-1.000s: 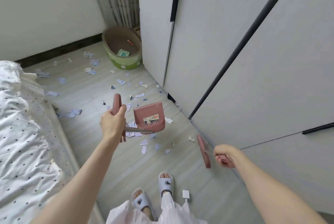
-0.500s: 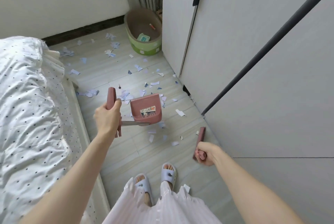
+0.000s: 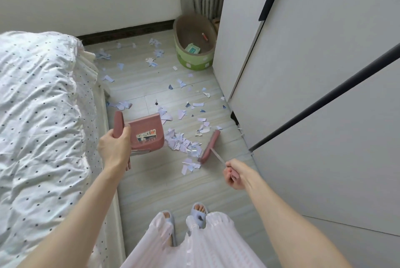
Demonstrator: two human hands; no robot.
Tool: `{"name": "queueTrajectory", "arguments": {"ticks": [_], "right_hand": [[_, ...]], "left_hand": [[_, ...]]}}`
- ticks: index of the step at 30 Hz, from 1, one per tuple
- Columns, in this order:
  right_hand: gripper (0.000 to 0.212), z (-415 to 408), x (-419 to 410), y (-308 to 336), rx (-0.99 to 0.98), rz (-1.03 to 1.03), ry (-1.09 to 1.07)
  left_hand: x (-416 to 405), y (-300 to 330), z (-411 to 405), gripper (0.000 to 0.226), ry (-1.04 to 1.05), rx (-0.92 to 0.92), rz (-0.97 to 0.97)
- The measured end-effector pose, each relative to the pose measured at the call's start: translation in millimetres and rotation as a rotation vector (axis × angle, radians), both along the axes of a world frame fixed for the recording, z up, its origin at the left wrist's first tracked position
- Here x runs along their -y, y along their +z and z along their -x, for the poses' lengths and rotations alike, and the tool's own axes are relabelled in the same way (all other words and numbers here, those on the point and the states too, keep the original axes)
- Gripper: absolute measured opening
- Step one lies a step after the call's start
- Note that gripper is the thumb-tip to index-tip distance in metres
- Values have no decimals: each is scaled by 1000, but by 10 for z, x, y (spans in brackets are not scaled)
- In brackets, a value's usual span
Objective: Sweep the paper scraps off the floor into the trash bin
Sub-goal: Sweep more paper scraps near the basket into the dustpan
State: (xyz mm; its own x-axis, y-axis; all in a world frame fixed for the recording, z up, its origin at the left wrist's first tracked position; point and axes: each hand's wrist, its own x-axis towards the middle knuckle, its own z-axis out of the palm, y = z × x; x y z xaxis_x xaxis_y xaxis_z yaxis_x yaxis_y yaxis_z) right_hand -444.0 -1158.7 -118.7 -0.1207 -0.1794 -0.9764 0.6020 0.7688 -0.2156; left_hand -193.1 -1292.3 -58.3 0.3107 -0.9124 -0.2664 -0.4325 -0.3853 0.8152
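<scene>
Broom head down! The right hand [image 3: 233, 173], clamped on the pink broom's [image 3: 209, 146] handle, has dropped its head to the floor beside the pale paper scraps [image 3: 181, 143], now bunched against the pink plastic dustpan [image 3: 147, 134] that the left hand [image 3: 114, 148] grips. Many scraps lie beyond the dustpan (nearer the green trash bin [image 3: 192, 62]), so sweeping has barely begun.

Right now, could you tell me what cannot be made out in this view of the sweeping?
All in the head view:
- Dustpan mouth and contents: it faces away, only its back shows.
- Dustpan handle: the left hand covers its lower part.
- Broom handle end: hidden inside the right hand.
- Dustpan label: print too small to read.
- Trash bin: the cabinet cuts off its right side.
</scene>
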Motion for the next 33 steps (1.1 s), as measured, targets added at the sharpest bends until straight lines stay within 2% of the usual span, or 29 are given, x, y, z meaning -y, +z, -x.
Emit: {"name": "queueTrajectory", "arguments": {"ticks": [7,14,22,26,29,32,33], "right_hand": [[39,-65,6,75,-78,-52,122],[35,-522,143,61,-29,-86,140],[40,-1239,774,14,56,-69,108],[34,-1513,1288,125,53,-16,74],[42,-1546,1597,134,36,45,13],[62,-1403,1761,48,57,98,-74],[61,-1312,1775,8,48,91,-86]], "left_hand": [[-25,-5,-157,34,89,-27,3],[53,-60,-485,39,143,-18,-47],[645,-114,-726,34,72,-57,-42],[1050,-127,-839,34,-6,-88,-73],[1284,-140,-864,31,-46,-92,-76],[1495,-156,-842,31,-73,-73,-67],[1544,-152,-826,31,-83,-60,-62]]}}
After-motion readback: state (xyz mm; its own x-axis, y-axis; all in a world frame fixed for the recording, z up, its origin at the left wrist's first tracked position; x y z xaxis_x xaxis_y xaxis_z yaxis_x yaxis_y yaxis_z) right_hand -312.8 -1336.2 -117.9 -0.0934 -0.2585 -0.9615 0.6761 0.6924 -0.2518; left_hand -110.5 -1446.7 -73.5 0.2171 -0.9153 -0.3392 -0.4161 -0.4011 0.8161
